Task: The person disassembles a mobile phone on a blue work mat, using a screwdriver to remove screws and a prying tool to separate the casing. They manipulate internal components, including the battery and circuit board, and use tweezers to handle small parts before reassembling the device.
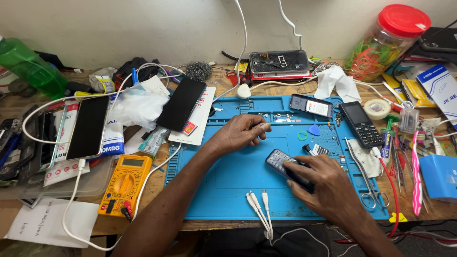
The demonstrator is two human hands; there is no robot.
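Two hands | right hand [320, 186] grips keypad phone [281, 163] | left hand [240, 133] loosely curled, empty, on blue mat [228, 190]

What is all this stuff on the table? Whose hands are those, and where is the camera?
The camera sits on a person's head and looks down, so you see that person's own two arms. They work at a wooden bench with a blue mat on it. The right hand holds a small keypad phone against the mat. The left hand rests on the mat, fingers curled; I cannot tell if it holds anything. Around them lie a yellow meter, two dark smartphones, another keypad phone, scissors, white charging cables, a roll of tape, a green bottle and a red-lidded jar of rubber bands.
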